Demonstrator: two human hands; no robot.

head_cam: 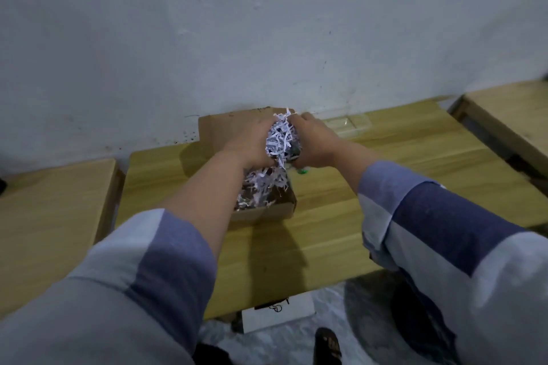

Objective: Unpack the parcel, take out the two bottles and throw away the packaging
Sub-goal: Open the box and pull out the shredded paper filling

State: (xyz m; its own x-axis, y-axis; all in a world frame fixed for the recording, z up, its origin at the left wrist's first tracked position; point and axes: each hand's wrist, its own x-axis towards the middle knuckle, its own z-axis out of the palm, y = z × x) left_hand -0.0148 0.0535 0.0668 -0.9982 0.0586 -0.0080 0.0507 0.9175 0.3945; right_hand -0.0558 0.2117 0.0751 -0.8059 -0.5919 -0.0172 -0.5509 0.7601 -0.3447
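Note:
An open brown cardboard parcel (261, 212) sits on the wooden table (385, 163) near the wall. White shredded paper filling (264, 184) lies inside it. My left hand (252, 142) and my right hand (314, 139) press together around a clump of shredded paper (280, 136) lifted above the box. A dark object shows between the paper and my right palm; I cannot tell what it is. A small green thing (302, 170) peeks out just under my right hand. No bottle is plainly visible.
A clear plastic container (350, 124) lies against the wall right of the box. Wooden benches stand at the left (44, 216) and the far right (510, 115). A white box (278, 315) and a black sandal (329, 345) are on the floor below the table edge.

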